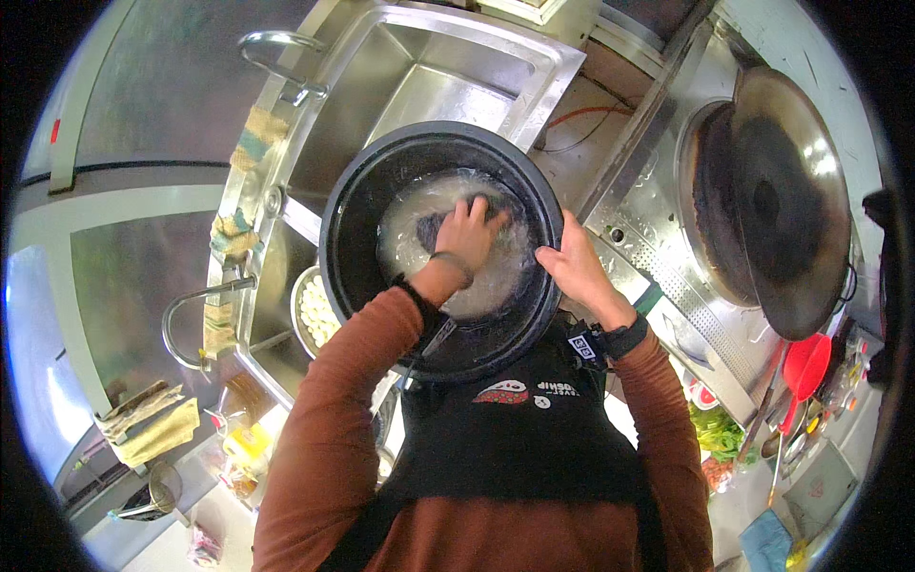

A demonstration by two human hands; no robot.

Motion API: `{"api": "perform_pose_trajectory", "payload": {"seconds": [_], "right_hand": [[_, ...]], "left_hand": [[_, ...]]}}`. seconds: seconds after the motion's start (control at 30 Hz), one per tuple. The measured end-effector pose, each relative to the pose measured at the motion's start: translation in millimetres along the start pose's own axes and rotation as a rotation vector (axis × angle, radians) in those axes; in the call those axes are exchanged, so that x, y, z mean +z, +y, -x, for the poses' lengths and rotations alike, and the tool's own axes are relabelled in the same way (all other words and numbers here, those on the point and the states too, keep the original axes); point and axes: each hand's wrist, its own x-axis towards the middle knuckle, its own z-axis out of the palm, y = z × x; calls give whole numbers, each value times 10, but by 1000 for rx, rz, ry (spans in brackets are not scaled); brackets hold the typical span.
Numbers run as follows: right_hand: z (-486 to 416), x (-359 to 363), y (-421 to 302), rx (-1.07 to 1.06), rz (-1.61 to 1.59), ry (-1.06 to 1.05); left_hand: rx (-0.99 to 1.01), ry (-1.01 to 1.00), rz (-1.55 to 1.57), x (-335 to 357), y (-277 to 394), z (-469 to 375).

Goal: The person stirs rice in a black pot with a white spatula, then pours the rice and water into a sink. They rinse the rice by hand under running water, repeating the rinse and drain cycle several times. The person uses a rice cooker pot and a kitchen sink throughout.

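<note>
A large round black pot (pixel 350 286) stands tilted over the front of a steel sink, with cloudy water in its bottom. My left hand (pixel 468 232) is inside it, fingers spread and pressing on a dark, rough pad or cloth (pixel 431 230) in the water. The pad is partly hidden under the hand, and its kind cannot be told. My right hand (pixel 575 268) grips the pot's rim at the right, thumb on the inner side and fingers hidden outside.
Beyond the pot is a steel sink basin (pixel 443 100) with curved faucets (pixel 286 43) on its left. A bowl of small white pieces (pixel 318 311) sits at lower left. At right, a large wok (pixel 786 200) leans by the stove, with a red plastic ladle (pixel 806 368) below.
</note>
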Motion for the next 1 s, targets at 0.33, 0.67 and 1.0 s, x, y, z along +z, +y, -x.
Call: {"api": "perform_pose_trajectory", "payload": {"seconds": [0.33, 0.67, 1.0], "right_hand": [[-199, -111, 12, -19, -26, -102], [407, -61, -454, 336, 305, -64], [632, 208, -27, 39, -24, 91]], "left_hand": [[-92, -215, 43, -79, 81, 13], [-341, -224, 190, 124, -495, 134], [115, -182, -149, 67, -71, 348]]}}
